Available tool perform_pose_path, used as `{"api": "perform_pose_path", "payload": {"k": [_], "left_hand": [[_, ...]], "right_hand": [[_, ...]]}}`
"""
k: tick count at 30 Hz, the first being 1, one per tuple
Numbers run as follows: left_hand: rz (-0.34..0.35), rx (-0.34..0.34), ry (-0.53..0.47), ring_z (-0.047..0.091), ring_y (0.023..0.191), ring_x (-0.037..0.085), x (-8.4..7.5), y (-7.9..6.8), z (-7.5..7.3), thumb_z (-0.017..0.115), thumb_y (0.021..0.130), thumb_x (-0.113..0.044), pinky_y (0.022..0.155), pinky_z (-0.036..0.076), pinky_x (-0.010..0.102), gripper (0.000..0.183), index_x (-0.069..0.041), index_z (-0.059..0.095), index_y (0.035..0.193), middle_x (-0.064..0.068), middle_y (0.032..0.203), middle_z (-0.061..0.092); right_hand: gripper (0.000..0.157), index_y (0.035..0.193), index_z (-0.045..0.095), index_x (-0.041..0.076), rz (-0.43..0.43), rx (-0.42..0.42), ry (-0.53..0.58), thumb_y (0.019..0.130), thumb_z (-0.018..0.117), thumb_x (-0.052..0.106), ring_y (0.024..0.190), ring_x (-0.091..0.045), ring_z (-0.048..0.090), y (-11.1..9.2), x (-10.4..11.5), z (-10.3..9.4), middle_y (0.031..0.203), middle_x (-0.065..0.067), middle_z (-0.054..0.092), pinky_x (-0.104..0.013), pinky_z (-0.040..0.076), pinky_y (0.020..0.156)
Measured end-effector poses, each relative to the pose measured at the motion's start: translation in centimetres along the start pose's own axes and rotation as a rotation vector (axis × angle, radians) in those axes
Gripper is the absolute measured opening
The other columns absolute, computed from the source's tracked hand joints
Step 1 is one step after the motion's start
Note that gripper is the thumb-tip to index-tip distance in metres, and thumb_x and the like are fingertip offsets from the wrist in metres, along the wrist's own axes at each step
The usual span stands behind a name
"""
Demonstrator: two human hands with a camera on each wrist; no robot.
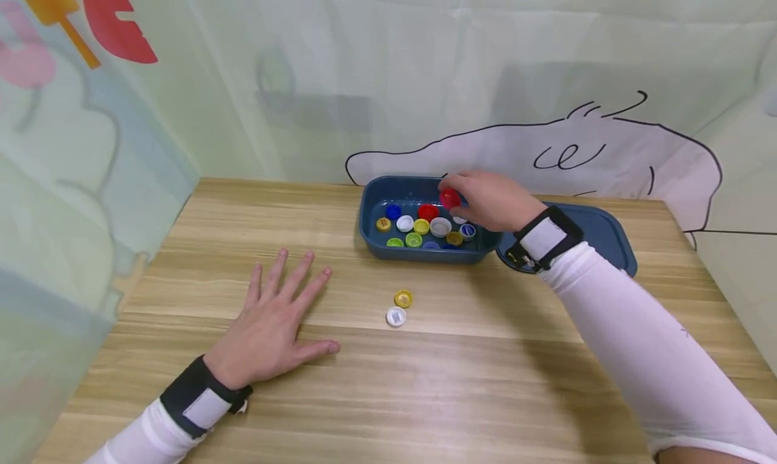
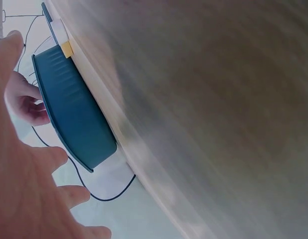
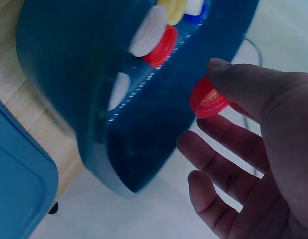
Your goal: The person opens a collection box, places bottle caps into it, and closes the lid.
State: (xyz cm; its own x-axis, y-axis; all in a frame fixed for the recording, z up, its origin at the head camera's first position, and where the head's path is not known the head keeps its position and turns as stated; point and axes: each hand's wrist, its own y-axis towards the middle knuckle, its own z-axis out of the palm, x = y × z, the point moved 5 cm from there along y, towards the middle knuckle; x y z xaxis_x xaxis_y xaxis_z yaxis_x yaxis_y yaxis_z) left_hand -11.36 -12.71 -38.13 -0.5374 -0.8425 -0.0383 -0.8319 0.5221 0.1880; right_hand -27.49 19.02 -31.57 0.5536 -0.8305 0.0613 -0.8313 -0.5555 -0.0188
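My right hand pinches a red bottle cap between thumb and fingers, over the right end of a dark blue box. Inside the box lie several bottle caps, among them a red cap, a yellow cap, a white cap and a blue cap. Flat on the table with fingers spread, my left hand holds nothing. Between that hand and the box's front sit a yellow cap and a white cap, side by side on the wood.
A blue lid lies right of the box, partly behind my right wrist. The wood-grain table meets a printed cloth backdrop just behind the box. Cloth also hangs along the left and right sides.
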Motion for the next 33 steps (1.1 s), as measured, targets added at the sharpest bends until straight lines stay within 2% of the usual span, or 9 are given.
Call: {"api": "perform_pose_path", "payload": {"k": [5,10,16,19,22,28,33], "left_hand": [[-0.003,0.005,-0.001,-0.011,0.144,0.036,0.0,-0.1,0.0,0.043,0.073,-0.085,0.106,-0.002,0.064,0.104,-0.024,0.027,0.155,0.009,0.16,0.009],[-0.007,0.01,0.01,-0.011,0.144,0.036,0.0,-0.2,0.1,0.04,0.073,-0.086,0.107,-0.004,0.063,0.104,-0.024,0.026,0.156,0.009,0.161,0.009],[-0.013,0.017,0.012,-0.011,0.144,0.036,0.2,-0.2,0.1,0.038,0.073,-0.087,0.107,-0.009,0.06,0.104,-0.025,0.025,0.156,0.009,0.161,0.009],[-0.013,0.013,0.011,-0.011,0.144,0.036,0.2,-0.3,0.1,0.038,0.073,-0.087,0.107,-0.009,0.06,0.105,-0.024,0.026,0.156,0.009,0.161,0.009],[-0.009,0.01,0.01,-0.011,0.144,0.036,0.2,-0.3,0.1,0.038,0.073,-0.087,0.107,-0.007,0.061,0.105,-0.024,0.027,0.155,0.009,0.16,0.01],[-0.008,0.008,0.014,-0.012,0.144,0.036,0.1,-0.3,0.2,0.038,0.073,-0.087,0.107,-0.005,0.062,0.105,-0.024,0.026,0.156,0.01,0.16,0.009],[-0.004,-0.006,0.006,-0.01,0.144,0.036,0.0,-0.3,0.1,0.038,0.073,-0.087,0.107,-0.005,0.062,0.104,-0.024,0.028,0.155,0.01,0.16,0.011]], "right_hand": [[0.048,0.126,0.06,0.012,0.03,0.043,-0.012,0.082,0.075,0.024,0.096,-0.023,0.059,1.3,-0.6,1.4,0.111,-0.006,0.063,-0.039,0.05,0.086],[0.049,0.127,0.059,0.012,0.039,0.065,-0.018,0.083,0.075,0.024,0.096,-0.024,0.06,1.7,-0.9,2.3,0.113,-0.008,0.062,-0.04,0.049,0.086],[0.051,0.131,0.057,0.011,0.038,0.07,-0.004,0.085,0.072,0.027,0.1,-0.025,0.06,1.2,-0.6,1.6,0.119,-0.011,0.06,-0.043,0.048,0.089],[0.051,0.131,0.057,0.013,0.016,0.042,-0.014,0.085,0.072,0.029,0.099,-0.024,0.061,0.7,0.1,0.8,0.12,-0.01,0.059,-0.041,0.049,0.088],[0.052,0.131,0.058,0.014,-0.035,-0.01,-0.026,0.084,0.073,0.031,0.098,-0.023,0.062,-0.1,1.3,-0.3,0.119,-0.008,0.06,-0.039,0.05,0.086],[0.051,0.128,0.061,0.015,-0.213,-0.121,-0.018,0.082,0.074,0.033,0.091,-0.014,0.06,-2.0,5.1,-2.1,0.112,-0.002,0.061,-0.03,0.051,0.08],[0.047,0.126,0.062,0.015,-0.343,-0.142,-0.007,0.083,0.074,0.029,0.087,-0.01,0.057,-3.5,8.2,-2.5,0.107,0.003,0.058,-0.027,0.05,0.077]]}}
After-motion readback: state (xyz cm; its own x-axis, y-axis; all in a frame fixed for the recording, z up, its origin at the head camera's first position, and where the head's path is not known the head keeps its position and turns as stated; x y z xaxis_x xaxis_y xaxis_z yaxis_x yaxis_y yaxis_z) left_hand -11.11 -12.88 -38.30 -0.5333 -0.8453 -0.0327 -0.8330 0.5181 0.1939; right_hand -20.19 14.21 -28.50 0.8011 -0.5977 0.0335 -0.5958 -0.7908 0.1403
